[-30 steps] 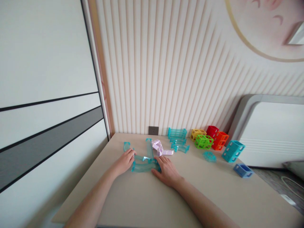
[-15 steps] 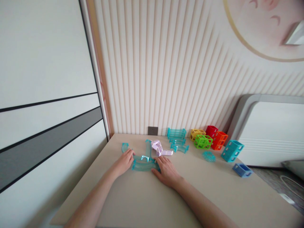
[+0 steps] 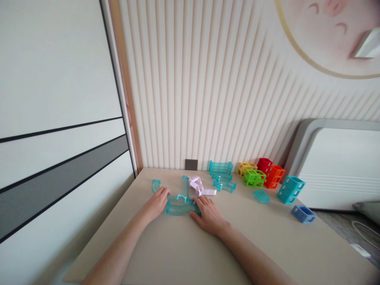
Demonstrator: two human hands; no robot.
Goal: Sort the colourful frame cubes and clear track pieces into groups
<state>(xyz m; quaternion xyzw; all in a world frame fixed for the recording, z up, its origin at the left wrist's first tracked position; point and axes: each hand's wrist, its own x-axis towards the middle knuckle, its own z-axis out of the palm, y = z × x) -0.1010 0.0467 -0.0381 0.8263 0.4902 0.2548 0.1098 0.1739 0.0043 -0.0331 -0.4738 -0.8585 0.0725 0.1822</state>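
Several translucent teal track pieces lie between my hands on the table. My left hand [image 3: 158, 203] has its fingers closed on the end of a curved teal track piece [image 3: 156, 185], which sticks out beyond the fingertips. At the other side, my right hand [image 3: 210, 216] grips the right end of a wider teal track piece [image 3: 179, 210] lying nearest me. A straight teal track piece [image 3: 185, 186] points toward the wall. Just beyond my right hand rests a folded lilac-and-white block toy [image 3: 196, 185]. My fingers cover parts of the joints.
More teal track pieces [image 3: 221, 168] lie by the wall. To the right stand yellow [image 3: 247, 168], green [image 3: 254, 178], red [image 3: 263, 165], orange [image 3: 274, 176], teal [image 3: 291, 190] and blue [image 3: 303, 213] open-frame blocks. A round teal piece [image 3: 261, 196] lies near them on the table [image 3: 178, 253].
My left hand has shifted very slightly to the right with its grip kept. My right hand stays in place, and the view has tilted a little.
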